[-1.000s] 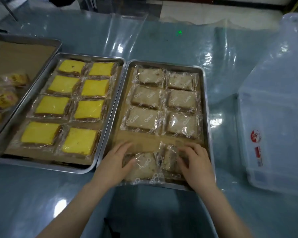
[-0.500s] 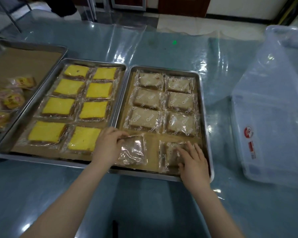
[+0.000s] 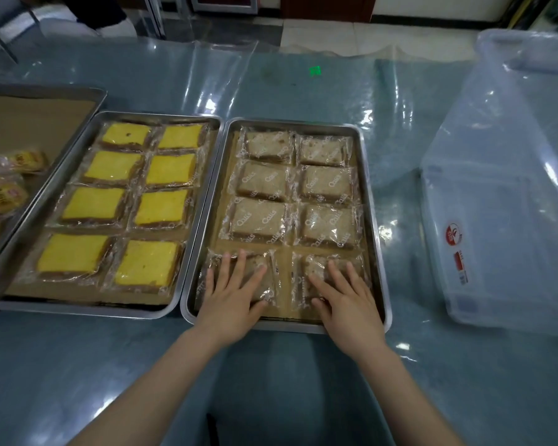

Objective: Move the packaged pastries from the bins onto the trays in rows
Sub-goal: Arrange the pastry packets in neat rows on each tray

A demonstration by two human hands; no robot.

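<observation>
Writing: the brown pastries' (image 3: pixel 259 218) clear wrappers carry repeated white script. It looks like "Cails", but I am not sure of the letters. The clear plastic bin (image 3: pixel 496 220) at 3 o'clock has a round red logo (image 3: pixel 452 235) and a red-and-blue sticker (image 3: pixel 460 267) on its near wall, with print too small to read. The small packets (image 3: pixel 4 196) at 9 o'clock have yellow labels with red lettering that I cannot read.

Counts:
- Trays: 3, side by side on the table (image 3: pixel 110 365), which is under a clear plastic sheet.
- Tray at 12 o'clock (image 3: pixel 372 194): 8 brown pastries, in 4 rows of 2 on brown paper.
- Tray at 10 o'clock (image 3: pixel 203 201): 8 yellow pastries (image 3: pixel 161 209), also in 4 rows of 2.
- Far-left tray (image 3: pixel 97 98): mostly bare brown paper, with the small packets at its left edge. They are cut off by the frame, so I have no count.
- Bins: 1.

Hands: neither hand grasps anything.
- My left hand (image 3: pixel 232 294) lies flat, fingers straight and spread, pressing on the near-left pastry (image 3: pixel 255 258) in the row closest to me.
- My right hand (image 3: pixel 348 304) lies flat in the same way on the near-right pastry (image 3: pixel 313 265).
- Both wrists are over the tray's near rim, at 6 o'clock of the tray.

A green light spot (image 3: pixel 315 71) shows on the table at far 12 o'clock.
</observation>
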